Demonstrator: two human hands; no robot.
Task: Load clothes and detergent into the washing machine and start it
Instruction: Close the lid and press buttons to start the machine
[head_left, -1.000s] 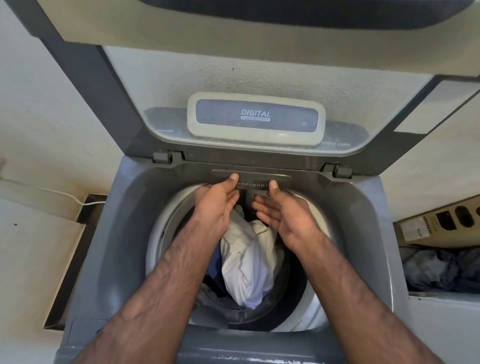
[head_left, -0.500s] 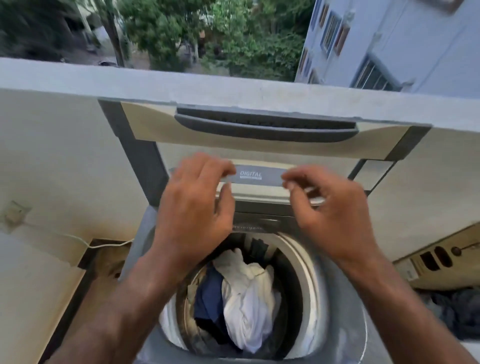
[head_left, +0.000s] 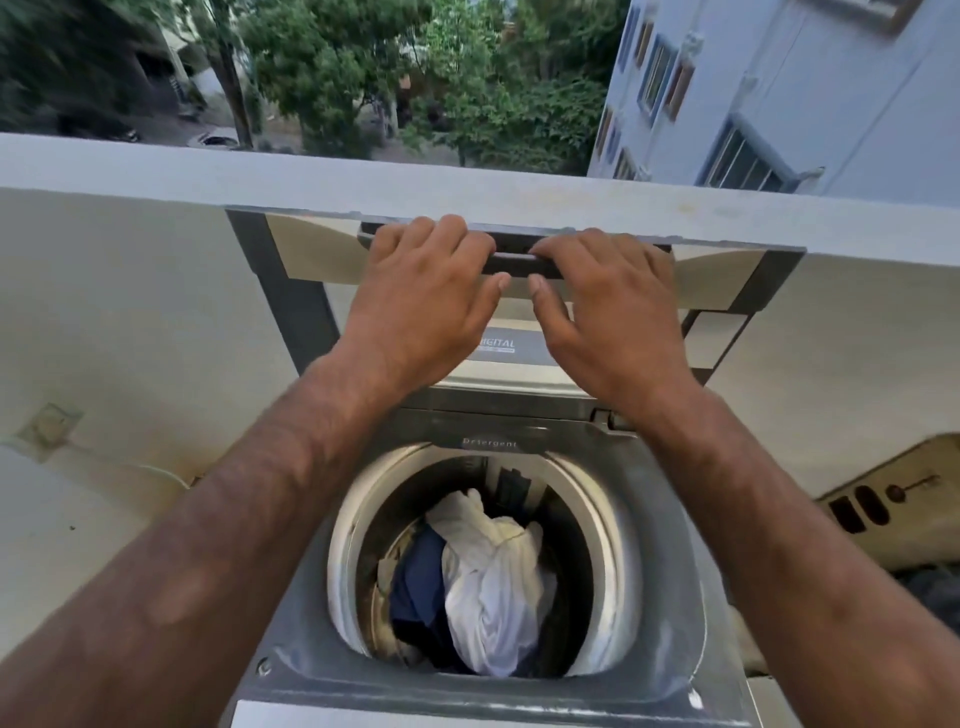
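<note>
A grey top-loading washing machine stands in front of me with its lid raised upright against the balcony wall. White and dark blue clothes lie in the round drum. A shut flap marked "Detergent" sits at the drum's back rim. My left hand and my right hand rest side by side on the dark handle at the lid's top edge, fingers curled over it and thumbs below.
A white parapet wall runs behind the machine, with trees and a blue building beyond. A cable and wall socket are at the left. A cardboard box and dark cloth lie at the right.
Both hands rose from the detergent flap at the drum's back rim up to the lid's top handle and took hold of it. My view tilted upward.
</note>
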